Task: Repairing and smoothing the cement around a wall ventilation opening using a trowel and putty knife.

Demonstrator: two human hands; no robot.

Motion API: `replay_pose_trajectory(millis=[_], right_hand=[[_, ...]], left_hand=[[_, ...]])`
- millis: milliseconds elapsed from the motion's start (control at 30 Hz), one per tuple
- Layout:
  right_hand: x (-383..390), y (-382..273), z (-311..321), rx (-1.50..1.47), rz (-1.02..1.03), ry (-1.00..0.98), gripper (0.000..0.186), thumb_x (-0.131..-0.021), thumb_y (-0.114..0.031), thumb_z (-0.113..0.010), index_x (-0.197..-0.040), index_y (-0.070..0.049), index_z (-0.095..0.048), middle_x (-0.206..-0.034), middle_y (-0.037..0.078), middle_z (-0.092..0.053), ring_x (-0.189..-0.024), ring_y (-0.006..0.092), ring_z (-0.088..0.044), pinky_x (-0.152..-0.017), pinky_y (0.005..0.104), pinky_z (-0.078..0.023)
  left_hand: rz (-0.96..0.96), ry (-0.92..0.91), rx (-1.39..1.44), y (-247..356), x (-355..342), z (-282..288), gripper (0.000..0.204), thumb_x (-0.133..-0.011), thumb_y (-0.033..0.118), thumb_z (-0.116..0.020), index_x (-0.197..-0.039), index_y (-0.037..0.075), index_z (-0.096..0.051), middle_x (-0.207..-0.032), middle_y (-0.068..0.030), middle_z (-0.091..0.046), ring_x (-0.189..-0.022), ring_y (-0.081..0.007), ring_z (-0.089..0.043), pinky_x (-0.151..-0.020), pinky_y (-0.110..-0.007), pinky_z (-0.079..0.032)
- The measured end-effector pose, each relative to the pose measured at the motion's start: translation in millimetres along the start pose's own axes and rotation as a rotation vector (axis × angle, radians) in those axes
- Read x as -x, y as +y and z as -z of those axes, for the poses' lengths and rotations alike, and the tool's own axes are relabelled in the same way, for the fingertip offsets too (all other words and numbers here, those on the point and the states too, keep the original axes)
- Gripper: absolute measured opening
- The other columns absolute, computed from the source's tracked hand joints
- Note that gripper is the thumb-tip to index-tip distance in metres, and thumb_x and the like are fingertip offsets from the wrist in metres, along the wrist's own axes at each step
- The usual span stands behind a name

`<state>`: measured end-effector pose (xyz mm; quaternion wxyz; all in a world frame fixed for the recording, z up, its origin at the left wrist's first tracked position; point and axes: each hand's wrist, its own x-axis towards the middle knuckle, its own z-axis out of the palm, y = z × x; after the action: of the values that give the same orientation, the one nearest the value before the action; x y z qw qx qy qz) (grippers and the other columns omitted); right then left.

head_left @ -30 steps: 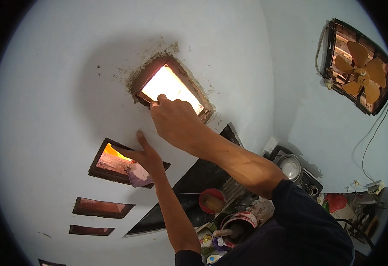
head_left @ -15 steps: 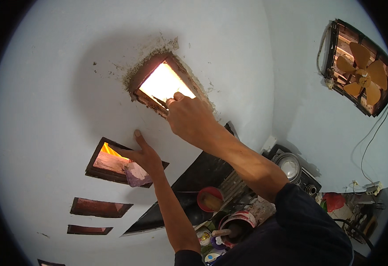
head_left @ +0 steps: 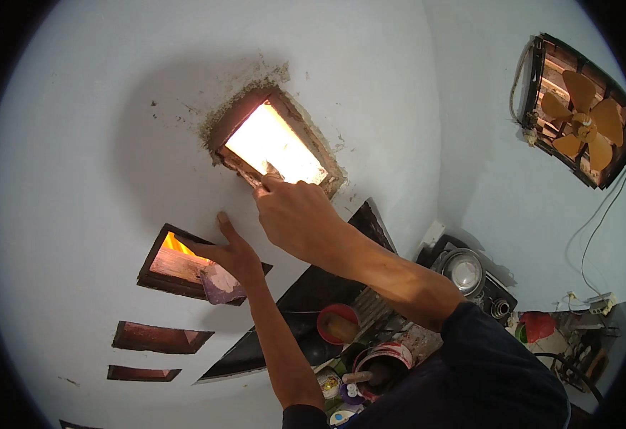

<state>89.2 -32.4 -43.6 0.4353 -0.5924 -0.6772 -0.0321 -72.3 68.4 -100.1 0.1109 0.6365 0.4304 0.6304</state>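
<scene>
Up at a bright rectangular wall opening (head_left: 276, 143) with a rough, crumbly edge, my right hand (head_left: 295, 214) is closed around a small trowel. The trowel's blade (head_left: 273, 171) shows only in part against the glare; the handle is hidden in my fist. My left hand (head_left: 233, 254) is lower, at a second opening with a dark frame (head_left: 177, 284). Its thumb points up along the wall and a finger reaches left across the opening. Beneath it is a purple plate (head_left: 221, 286) smeared with pale mortar, apparently gripped by fingers I cannot see.
Two narrower openings (head_left: 161, 337) lie lower left. A dark slab (head_left: 299, 307) juts from the wall below my arms, with a red bowl (head_left: 337, 324). A bucket (head_left: 384, 365), a stove with a round pan (head_left: 463, 272) and a fan (head_left: 584, 125) are on the right.
My right hand has moved down and slightly left along the lower edge of the bright opening, its wrist turned. My left hand and the purple plate have stayed in place.
</scene>
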Motion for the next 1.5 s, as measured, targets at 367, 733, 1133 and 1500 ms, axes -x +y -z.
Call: replay_pose_trajectory(millis=[367,733,1133,1500], right_hand=[[-19.0,10.1,1.8,0.036,-0.052,0.119,0.014,-0.091,-0.006,-0.067,-0.097,0.006,-0.073,-0.099,0.02,-0.071,-0.076,0.0355,-0.079,-0.067,0.0444,-0.064],[2.2,5.3,13.6,-0.006,-0.052,0.111,0.012,-0.088,-0.007,-0.072,-0.093,0.005,-0.073,-0.095,0.019,-0.071,-0.076,0.0329,-0.079,-0.065,0.043,-0.063],[-1.3,-5.6,-2.5,0.061,-0.027,0.103,0.013,-0.091,-0.005,-0.066,-0.097,0.006,-0.072,-0.099,0.02,-0.071,-0.075,0.0356,-0.078,-0.065,0.0421,-0.065],[-19.5,4.1,-7.8,0.024,-0.088,0.09,0.016,-0.094,-0.009,-0.067,-0.101,0.005,-0.072,-0.1,0.017,-0.072,-0.077,0.0349,-0.078,-0.068,0.0454,-0.065]], left_hand=[[0.013,-0.008,-0.023,-3.0,-1.1,2.0,0.096,-0.11,0.024,-0.068,-0.175,0.006,0.001,-0.169,-0.0332,-0.032,-0.15,-0.0452,-0.049,-0.122,-0.054,-0.05],[0.014,-0.011,-0.01,6.1,1.9,5.1,0.096,-0.111,0.027,-0.068,-0.174,0.005,0.001,-0.169,-0.0324,-0.03,-0.15,-0.0459,-0.048,-0.123,-0.054,-0.049],[0.009,-0.002,-0.043,5.1,1.9,4.8,0.096,-0.11,0.026,-0.068,-0.174,0.003,-0.001,-0.169,-0.0336,-0.03,-0.15,-0.0456,-0.048,-0.123,-0.053,-0.049],[-0.024,-0.01,-0.043,0.1,-0.6,4.4,0.097,-0.11,0.025,-0.069,-0.174,0.002,0.0,-0.168,-0.0335,-0.031,-0.149,-0.0437,-0.049,-0.122,-0.052,-0.05]])
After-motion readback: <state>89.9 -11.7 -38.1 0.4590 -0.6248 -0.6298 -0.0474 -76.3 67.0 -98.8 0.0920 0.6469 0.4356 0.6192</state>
